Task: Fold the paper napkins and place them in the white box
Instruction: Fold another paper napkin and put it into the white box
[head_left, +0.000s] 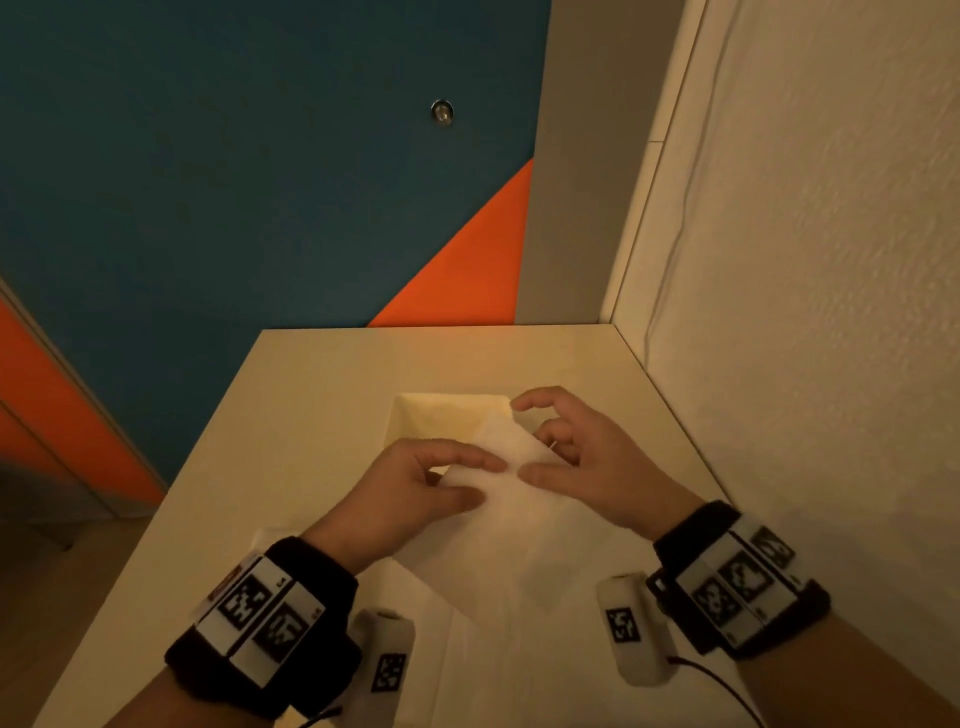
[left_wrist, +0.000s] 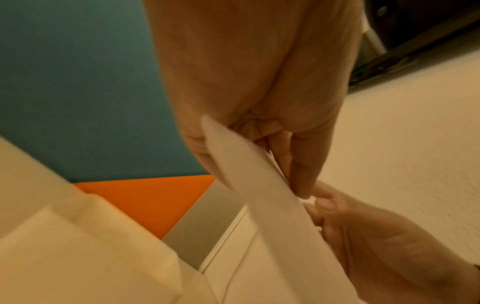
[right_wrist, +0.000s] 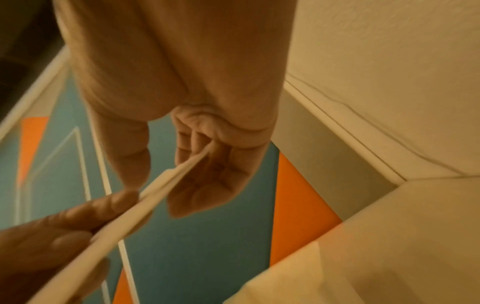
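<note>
A white paper napkin (head_left: 519, 525) hangs in the air between both hands, just above the table. My left hand (head_left: 488, 480) pinches its upper left edge between thumb and forefinger. My right hand (head_left: 527, 441) has curled fingers on the napkin's upper right corner. Behind the hands stands the open white box (head_left: 415, 415), partly hidden by them. In the left wrist view the napkin (left_wrist: 270, 197) shows edge-on under my left fingers (left_wrist: 301, 164). The right wrist view has the napkin (right_wrist: 166, 185) running in between my curled right fingers (right_wrist: 213, 185).
More flat white napkins (head_left: 467, 654) lie on the pale table (head_left: 291, 415) near its front edge. A white textured wall (head_left: 831, 312) runs close along the table's right side. Beyond the far edge are blue and orange panels (head_left: 260, 208).
</note>
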